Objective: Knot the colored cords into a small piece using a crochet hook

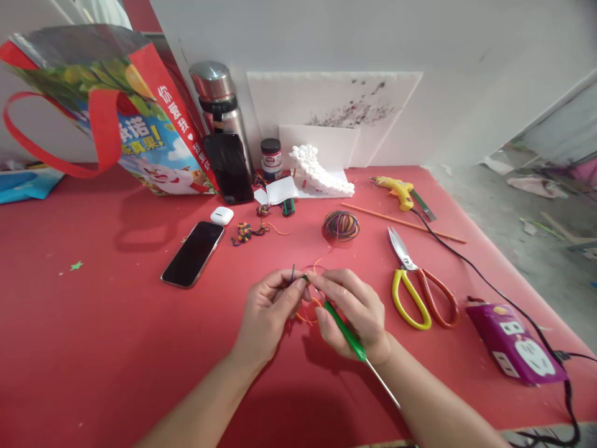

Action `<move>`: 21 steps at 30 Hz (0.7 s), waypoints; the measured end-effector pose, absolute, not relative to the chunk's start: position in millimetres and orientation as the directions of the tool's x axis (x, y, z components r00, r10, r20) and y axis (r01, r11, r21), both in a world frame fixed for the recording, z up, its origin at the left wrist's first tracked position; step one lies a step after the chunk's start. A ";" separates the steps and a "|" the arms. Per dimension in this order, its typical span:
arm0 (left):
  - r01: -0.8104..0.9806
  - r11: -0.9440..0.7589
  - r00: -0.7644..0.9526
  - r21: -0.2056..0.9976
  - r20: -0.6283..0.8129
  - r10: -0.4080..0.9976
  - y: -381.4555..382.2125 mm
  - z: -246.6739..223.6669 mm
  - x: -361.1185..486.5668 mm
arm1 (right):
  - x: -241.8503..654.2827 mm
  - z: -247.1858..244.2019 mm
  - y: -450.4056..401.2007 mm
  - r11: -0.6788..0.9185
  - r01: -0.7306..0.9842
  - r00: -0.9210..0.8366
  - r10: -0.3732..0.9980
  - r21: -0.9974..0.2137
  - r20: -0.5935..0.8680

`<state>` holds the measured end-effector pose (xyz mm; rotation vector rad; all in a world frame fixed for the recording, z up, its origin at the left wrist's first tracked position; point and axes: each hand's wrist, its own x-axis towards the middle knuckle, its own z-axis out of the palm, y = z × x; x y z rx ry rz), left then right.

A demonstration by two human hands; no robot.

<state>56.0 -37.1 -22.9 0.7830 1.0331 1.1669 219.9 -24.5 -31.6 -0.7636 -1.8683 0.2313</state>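
Observation:
Above the front middle of the red table, my left hand (270, 311) pinches a small piece of dark yarn work (305, 278) between thumb and fingers. My right hand (357, 308) is closed around a crochet hook (345, 331) with a green handle; its metal shaft sticks out behind towards my wrist. The hook's tip end meets the yarn work at my left fingertips and is mostly hidden. An orange strand of yarn (305, 319) loops below my fingers. Beyond my hands lies a multicoloured ball of yarn (342, 225), with a thin strand running towards me.
Scissors (407, 264), a yellow glue gun (396, 191), its black cord, an orange stick (405, 223) and a purple packet (517, 342) lie right. A phone (193, 255), earbud case (222, 215) and small crocheted piece (243, 233) lie left. Behind stand a bag (172, 155) and steel flask (212, 78).

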 end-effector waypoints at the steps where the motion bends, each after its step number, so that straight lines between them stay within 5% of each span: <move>1: -0.346 0.231 0.049 0.909 -0.229 0.972 -37.2 -23.0 55.5 | 219.6 -30.5 -25.3 0.767 0.389 -0.227 0.617 -0.510 0.754; 8: -0.409 0.217 0.016 0.887 -0.231 0.973 -34.0 -17.5 56.6 | 217.2 -23.4 -28.1 0.668 0.318 -0.112 0.731 -0.673 0.673; 13: -0.507 0.234 0.046 0.830 -0.245 0.968 -32.8 -15.7 56.5 | 217.5 -28.2 -30.1 0.530 0.069 -0.119 0.846 -0.845 0.520; 21: -0.433 0.205 0.020 0.878 -0.218 0.976 -38.0 -18.7 54.2 | 222.0 -31.4 -29.8 0.444 -0.044 -0.184 0.877 -0.895 0.444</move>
